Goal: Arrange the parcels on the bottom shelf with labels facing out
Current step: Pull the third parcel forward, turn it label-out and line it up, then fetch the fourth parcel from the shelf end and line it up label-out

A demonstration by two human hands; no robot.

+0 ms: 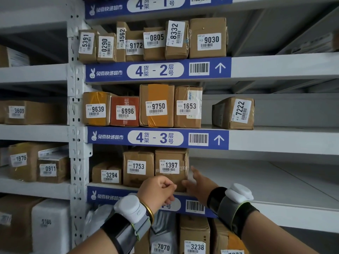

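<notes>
Three brown parcels stand on the fourth shelf (256,202), labels facing out: 3294 (107,173), 1753 (138,166) and 1397 (171,165). My right hand (199,186) is open, with fingers spread against the right side and lower corner of parcel 1397. My left hand (157,191) is loosely curled in front of that parcel's lower left corner, holding nothing. Below, parcels 7070 (163,244) and 3238 (195,241) show labels on the lowest visible shelf.
Shelf three carries parcels 9639 (96,109), 6996 (125,111), 9750 (156,106), 1653 (188,107) and a tilted 7222 (233,113). Shelf two holds several labelled boxes. A white upright post (78,162) separates the left rack, which holds more boxes.
</notes>
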